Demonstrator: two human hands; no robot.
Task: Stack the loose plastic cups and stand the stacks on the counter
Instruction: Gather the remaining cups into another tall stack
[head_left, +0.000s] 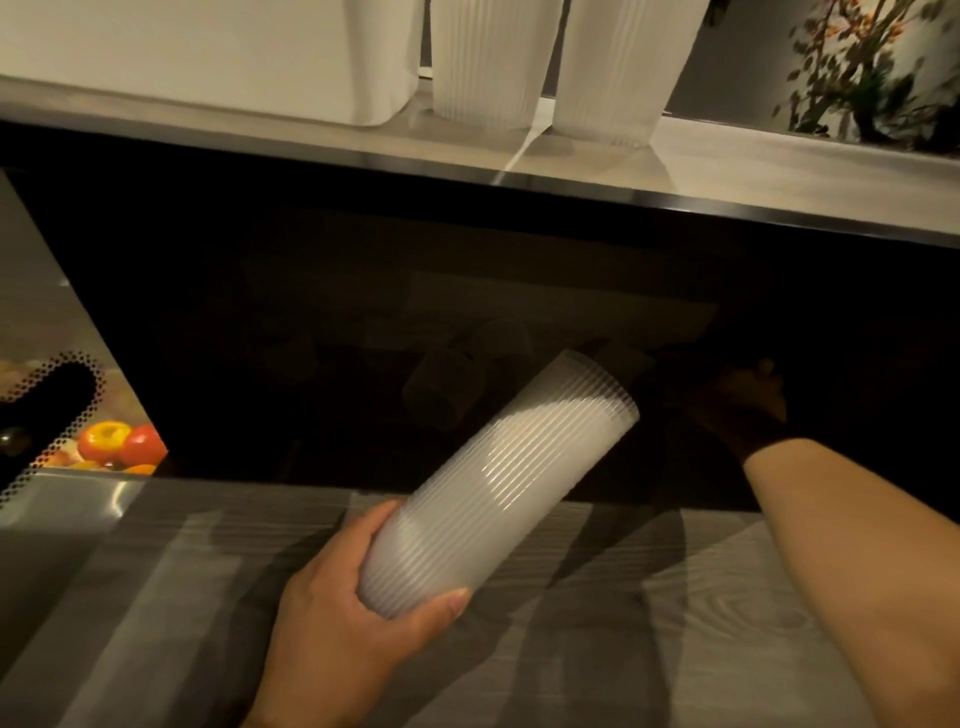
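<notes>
Toward five o'clock, left hand (353, 618) clamps the tilted cup stack (498, 483); right hand (743, 405), grip unclear at two o'clock, should seat loose cups (457, 379) squarely, rim first.

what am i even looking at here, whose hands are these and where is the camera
There is no machine here. One wide-angle camera sits on a person's head and looks down, so you see that person's own two bare hands. The left hand grips the narrow end of a tilted stack of ribbed plastic cups. The right hand reaches into a dark space below the counter; whether it holds anything is too dark to tell. Two more cup stacks stand on the counter, beside a white container.
</notes>
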